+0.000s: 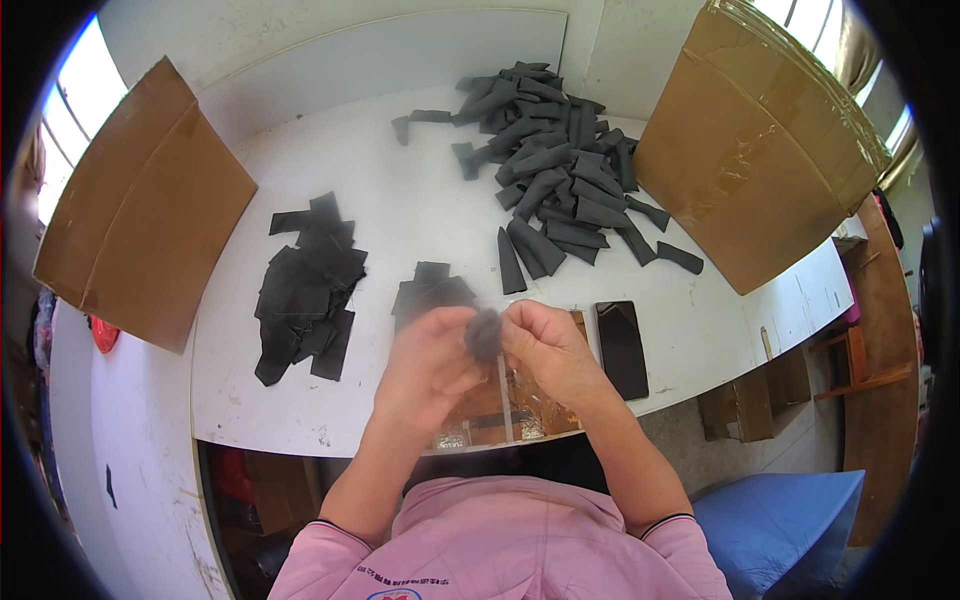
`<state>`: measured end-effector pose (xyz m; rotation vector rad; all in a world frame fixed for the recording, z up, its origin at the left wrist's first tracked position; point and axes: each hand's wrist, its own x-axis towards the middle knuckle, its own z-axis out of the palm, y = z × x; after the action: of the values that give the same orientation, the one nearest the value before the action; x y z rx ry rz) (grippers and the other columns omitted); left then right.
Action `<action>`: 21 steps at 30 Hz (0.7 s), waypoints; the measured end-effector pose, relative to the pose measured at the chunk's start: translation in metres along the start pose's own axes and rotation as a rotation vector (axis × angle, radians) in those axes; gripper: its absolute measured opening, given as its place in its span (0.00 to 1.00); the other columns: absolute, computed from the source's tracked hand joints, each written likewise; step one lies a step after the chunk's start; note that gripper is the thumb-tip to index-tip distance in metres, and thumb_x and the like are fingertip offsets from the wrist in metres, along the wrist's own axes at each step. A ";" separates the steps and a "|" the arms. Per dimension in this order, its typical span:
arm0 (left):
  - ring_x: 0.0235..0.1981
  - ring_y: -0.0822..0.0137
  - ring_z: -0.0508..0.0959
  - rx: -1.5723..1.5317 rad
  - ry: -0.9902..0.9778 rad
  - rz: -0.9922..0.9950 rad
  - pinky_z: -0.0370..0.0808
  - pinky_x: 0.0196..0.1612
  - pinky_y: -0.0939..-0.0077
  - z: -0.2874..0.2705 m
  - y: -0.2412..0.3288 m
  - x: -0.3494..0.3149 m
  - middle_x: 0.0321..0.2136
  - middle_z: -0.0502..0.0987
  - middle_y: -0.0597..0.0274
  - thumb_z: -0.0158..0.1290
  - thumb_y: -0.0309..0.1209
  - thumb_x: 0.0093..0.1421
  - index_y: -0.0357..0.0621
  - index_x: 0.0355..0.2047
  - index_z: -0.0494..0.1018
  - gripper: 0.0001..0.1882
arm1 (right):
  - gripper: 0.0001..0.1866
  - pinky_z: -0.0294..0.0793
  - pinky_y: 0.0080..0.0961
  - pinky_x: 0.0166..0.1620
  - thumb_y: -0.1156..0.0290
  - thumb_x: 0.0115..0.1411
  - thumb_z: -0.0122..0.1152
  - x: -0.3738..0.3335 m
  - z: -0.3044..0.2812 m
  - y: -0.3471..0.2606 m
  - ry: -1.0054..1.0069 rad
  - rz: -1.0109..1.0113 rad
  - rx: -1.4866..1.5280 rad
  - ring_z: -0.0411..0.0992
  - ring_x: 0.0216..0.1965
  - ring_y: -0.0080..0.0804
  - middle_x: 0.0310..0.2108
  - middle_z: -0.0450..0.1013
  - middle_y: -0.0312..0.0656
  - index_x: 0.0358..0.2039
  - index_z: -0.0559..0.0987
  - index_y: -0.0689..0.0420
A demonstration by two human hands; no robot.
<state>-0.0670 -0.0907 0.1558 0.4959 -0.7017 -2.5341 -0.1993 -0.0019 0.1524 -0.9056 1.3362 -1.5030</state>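
Both my hands meet in front of me over the near edge of the white table. Between them is a small dark grey piece of soft-looking material (pixel 484 335), bunched or rolled and slightly blurred. My right hand (pixel 548 345) pinches it with thumb and forefinger. From the other side, the curled fingers of my left hand (pixel 430 362) hold it as well. Just beyond my left hand lies a small stack of flat dark pieces (pixel 432 285), partly hidden. A larger heap of flat black pieces (pixel 305 295) lies to the left.
Many dark grey rolled tubes (pixel 560 165) are heaped at the back right. A black phone (pixel 622 350) lies right of my hands. Cardboard panels stand at the left (pixel 145 205) and right (pixel 765 140). Clear tape covers a brown patch (pixel 485 425) at the front edge.
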 end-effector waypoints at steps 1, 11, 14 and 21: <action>0.09 0.82 0.62 -0.001 -0.001 -0.001 0.55 0.11 0.89 0.000 0.003 0.000 0.28 0.74 0.58 0.45 0.21 0.55 0.34 0.40 0.67 0.12 | 0.08 0.56 0.12 0.20 0.69 0.58 0.49 0.001 -0.001 -0.004 -0.017 -0.029 -0.011 0.57 0.18 0.12 0.17 0.61 0.28 0.24 0.68 0.58; 0.08 0.81 0.55 -0.355 -0.115 -0.154 0.54 0.12 0.88 -0.019 -0.014 -0.002 0.35 0.71 0.55 0.44 0.28 0.56 0.39 0.45 0.63 0.15 | 0.10 0.58 0.12 0.23 0.67 0.58 0.51 0.003 -0.006 0.020 -0.121 0.046 0.117 0.57 0.19 0.14 0.17 0.61 0.29 0.23 0.68 0.58; 0.08 0.81 0.56 -0.379 -0.077 -0.116 0.55 0.12 0.88 -0.015 -0.030 -0.001 0.27 0.71 0.59 0.46 0.27 0.56 0.40 0.42 0.65 0.13 | 0.09 0.59 0.12 0.24 0.67 0.57 0.51 -0.002 -0.002 0.032 -0.037 0.005 0.279 0.58 0.20 0.14 0.18 0.62 0.28 0.23 0.68 0.57; 0.05 0.81 0.57 -1.013 -0.126 -0.172 0.53 0.11 0.88 0.005 -0.014 0.003 0.17 0.71 0.64 0.39 0.27 0.59 0.36 0.42 0.67 0.13 | 0.09 0.59 0.12 0.25 0.69 0.57 0.51 0.010 0.000 -0.002 -0.103 -0.020 0.112 0.59 0.22 0.13 0.20 0.63 0.29 0.23 0.68 0.58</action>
<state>-0.0760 -0.0796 0.1513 0.0295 0.6316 -2.6718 -0.2027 -0.0117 0.1543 -0.9146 1.1599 -1.5107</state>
